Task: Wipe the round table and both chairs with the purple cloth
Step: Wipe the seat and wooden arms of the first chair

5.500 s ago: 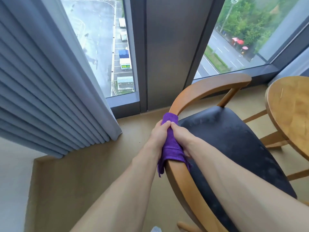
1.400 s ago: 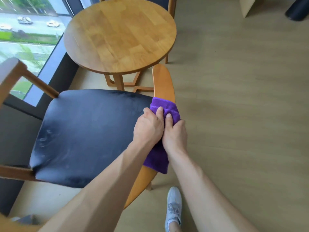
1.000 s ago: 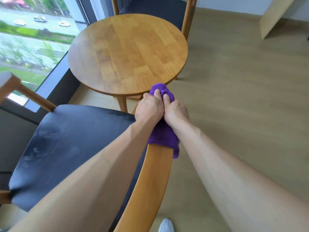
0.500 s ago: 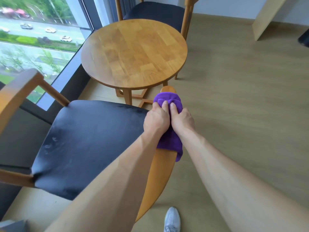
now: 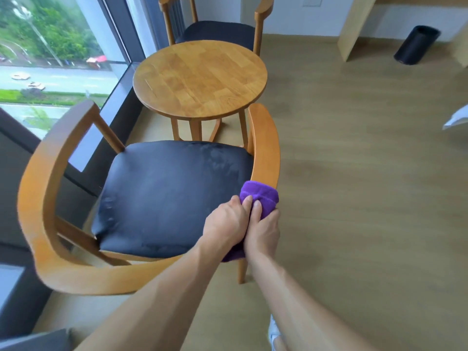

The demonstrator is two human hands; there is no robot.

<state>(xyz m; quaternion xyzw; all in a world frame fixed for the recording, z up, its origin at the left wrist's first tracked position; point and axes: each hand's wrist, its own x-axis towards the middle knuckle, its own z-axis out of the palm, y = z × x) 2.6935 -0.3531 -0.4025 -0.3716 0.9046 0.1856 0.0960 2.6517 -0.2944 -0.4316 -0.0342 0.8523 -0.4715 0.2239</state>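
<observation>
The purple cloth (image 5: 260, 196) is wrapped over the right arm rail of the near wooden chair (image 5: 266, 148), which has a black seat. My left hand (image 5: 225, 224) and my right hand (image 5: 263, 231) grip the cloth side by side, fingers curled around it and the rail. Beyond the chair stands the round wooden table (image 5: 200, 77), its top bare. The second chair (image 5: 215, 29) sits behind the table, with a black seat too.
A floor-to-ceiling window (image 5: 50, 59) runs along the left. A black bin (image 5: 416, 44) lies at the far right by a wooden panel (image 5: 354, 26). A white object's edge (image 5: 455, 120) pokes in at the right. My shoe (image 5: 274, 333) is on the wood floor.
Both hands have slid the cloth back along the arm rail from its front tip toward me. The camera has pulled back, showing the whole chair and the second chair.
</observation>
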